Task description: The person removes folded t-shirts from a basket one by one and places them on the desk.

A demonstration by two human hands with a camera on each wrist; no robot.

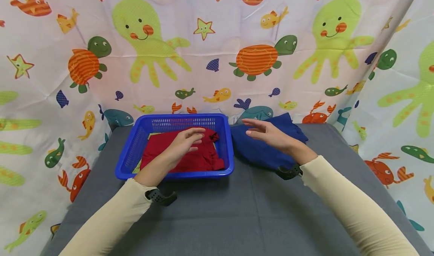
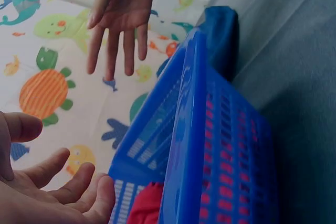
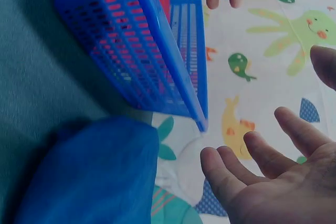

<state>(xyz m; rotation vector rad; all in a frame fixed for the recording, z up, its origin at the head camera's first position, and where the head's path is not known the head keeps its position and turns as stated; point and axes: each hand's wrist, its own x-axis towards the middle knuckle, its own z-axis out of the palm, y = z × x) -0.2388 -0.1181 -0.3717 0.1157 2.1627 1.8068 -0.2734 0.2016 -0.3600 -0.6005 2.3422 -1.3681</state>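
Note:
A blue plastic basket (image 1: 232,162) with slotted walls stands on the grey-covered table. Inside it lies red cloth (image 1: 183,156), with a bit of yellow-green cloth (image 1: 136,168) peeking out at its left edge. My left hand (image 1: 184,143) hovers over the basket, fingers relaxed and holding nothing. To the right of the basket a dark blue cloth (image 1: 268,147) lies folded or bunched on the table. Above that cloth hangs my right hand (image 1: 271,135), loosely spread, its palm turned toward the left hand. In the right wrist view the blue cloth (image 3: 100,177) sits below the basket's corner.
A curtain (image 1: 203,67) printed with sea animals rises behind the table and along both sides. Grey cloth (image 1: 217,218) covers the tabletop in front of the basket. Each wrist wears a dark strap (image 1: 159,197).

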